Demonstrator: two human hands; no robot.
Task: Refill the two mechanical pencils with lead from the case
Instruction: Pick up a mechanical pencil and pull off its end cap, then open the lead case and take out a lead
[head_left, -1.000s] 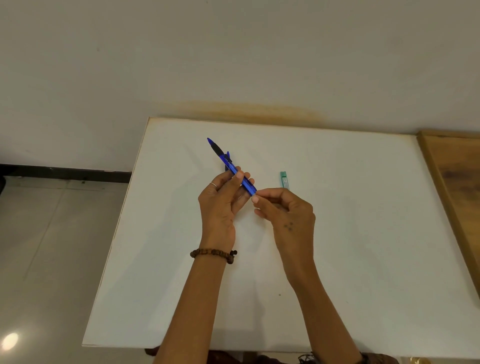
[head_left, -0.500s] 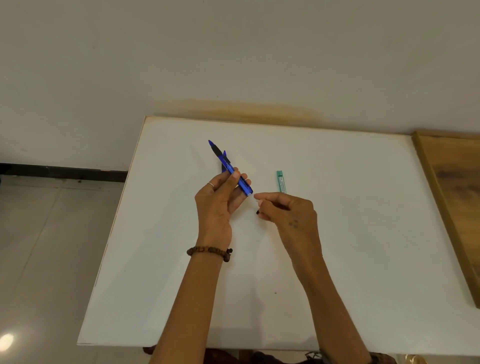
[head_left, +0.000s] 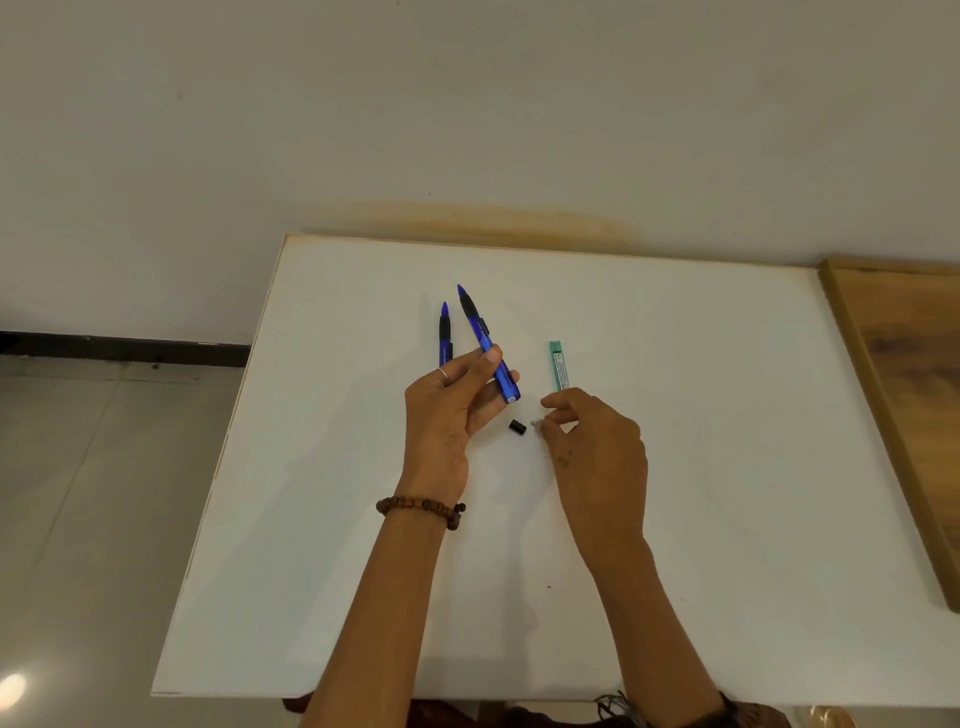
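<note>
My left hand (head_left: 447, 410) grips a blue mechanical pencil (head_left: 485, 345) by its rear half, with the tip pointing away and the open back end toward my right hand. A second blue pencil (head_left: 445, 332) lies on the white table (head_left: 727, 467), its rear hidden behind my left hand. A small black cap (head_left: 517, 427) rests on the table between my hands. My right hand (head_left: 597, 452) hovers low beside it, fingertips pinched on a small whitish plug (head_left: 535, 425). The green lead case (head_left: 558, 366) lies just beyond my right fingers.
A wall stands right behind the table's far edge. A wooden surface (head_left: 914, 395) adjoins the table on the right. The tiled floor (head_left: 93, 493) drops away past the left edge.
My right hand drew away from the pencil's back end toward the right. The black cap it held now lies on the table. The second pencil has come into view.
</note>
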